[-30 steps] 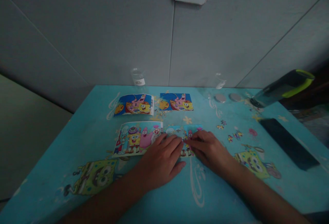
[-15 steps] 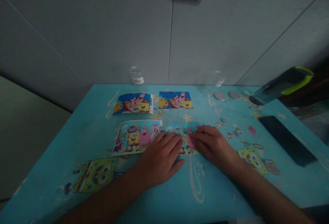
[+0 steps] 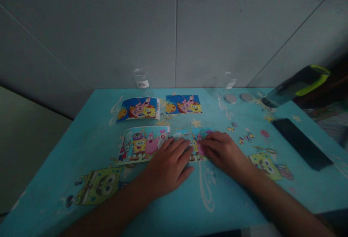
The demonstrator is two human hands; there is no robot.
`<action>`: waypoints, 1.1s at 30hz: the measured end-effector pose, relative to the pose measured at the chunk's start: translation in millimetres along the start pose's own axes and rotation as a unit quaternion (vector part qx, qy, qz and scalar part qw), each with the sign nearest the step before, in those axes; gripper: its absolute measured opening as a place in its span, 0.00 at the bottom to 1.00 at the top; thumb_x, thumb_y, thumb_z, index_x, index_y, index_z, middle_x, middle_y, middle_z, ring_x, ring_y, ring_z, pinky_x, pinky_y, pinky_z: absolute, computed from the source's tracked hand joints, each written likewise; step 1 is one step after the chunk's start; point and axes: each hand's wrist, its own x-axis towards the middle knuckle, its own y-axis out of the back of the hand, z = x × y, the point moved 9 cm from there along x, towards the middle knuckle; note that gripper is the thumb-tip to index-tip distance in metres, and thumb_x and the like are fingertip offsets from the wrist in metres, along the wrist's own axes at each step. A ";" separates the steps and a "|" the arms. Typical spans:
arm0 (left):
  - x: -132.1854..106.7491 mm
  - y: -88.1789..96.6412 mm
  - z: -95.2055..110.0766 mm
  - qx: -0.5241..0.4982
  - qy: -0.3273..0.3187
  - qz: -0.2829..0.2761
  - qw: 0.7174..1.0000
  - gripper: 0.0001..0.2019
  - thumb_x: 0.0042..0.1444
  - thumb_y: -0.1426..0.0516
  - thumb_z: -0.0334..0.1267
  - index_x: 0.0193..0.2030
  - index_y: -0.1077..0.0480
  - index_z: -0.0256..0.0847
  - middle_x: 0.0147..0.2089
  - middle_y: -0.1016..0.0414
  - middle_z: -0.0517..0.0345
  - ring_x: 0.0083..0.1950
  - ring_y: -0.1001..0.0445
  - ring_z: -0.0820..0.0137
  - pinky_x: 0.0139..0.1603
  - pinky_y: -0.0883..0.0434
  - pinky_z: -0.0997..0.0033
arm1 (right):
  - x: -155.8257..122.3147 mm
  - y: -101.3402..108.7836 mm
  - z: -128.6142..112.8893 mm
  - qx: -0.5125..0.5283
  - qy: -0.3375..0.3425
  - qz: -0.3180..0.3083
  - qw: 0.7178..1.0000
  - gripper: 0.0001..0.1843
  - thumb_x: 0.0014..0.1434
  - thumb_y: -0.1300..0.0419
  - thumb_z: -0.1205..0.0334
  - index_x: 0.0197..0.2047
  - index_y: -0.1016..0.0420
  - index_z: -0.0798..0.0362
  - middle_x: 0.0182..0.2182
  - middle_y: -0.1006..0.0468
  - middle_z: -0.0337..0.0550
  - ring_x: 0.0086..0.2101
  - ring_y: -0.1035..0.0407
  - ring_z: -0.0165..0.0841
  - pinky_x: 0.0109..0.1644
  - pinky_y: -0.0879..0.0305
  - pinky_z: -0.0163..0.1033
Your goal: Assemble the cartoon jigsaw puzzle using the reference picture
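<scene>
A small jigsaw puzzle point(image 3: 194, 154) with cartoon figures lies flat on the table, partly hidden by both hands. My left hand point(image 3: 171, 164) rests across its left side, fingers stretched out and thumb apart. At the right side, my right hand point(image 3: 219, 148) has its fingers bent together in a pinch on a puzzle piece point(image 3: 201, 149) with pink on it. Left of the puzzle lies a printed picture sheet point(image 3: 145, 144) with the same figures, its right corner under my left fingers. Several loose puzzle pieces point(image 3: 247, 137) lie to the right of my right hand.
Behind are another picture sheet point(image 3: 140, 108) and a matching blue picture point(image 3: 184, 104). Two clear jars point(image 3: 141, 79) point(image 3: 230, 81) stand by the wall, near two round lids point(image 3: 230, 99) point(image 3: 246, 97). A dark bottle point(image 3: 295, 84) and a black flat object point(image 3: 301, 143) are at right.
The view has shifted slightly, so everything sits a little further left and up. Both hands keep nearly the same places on the puzzle.
</scene>
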 end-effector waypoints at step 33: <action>-1.9 2.6 -1.3 -0.008 -0.009 0.035 0.999 0.20 0.69 0.46 0.41 0.64 0.30 0.37 0.67 0.32 0.43 0.69 0.36 0.52 0.70 0.36 0.42 | 0.5 -6.3 -10.4 -0.019 -0.003 -0.022 1.000 0.11 0.70 0.39 0.63 0.53 0.19 0.47 0.42 0.23 0.45 0.45 0.29 0.37 0.49 0.38 0.45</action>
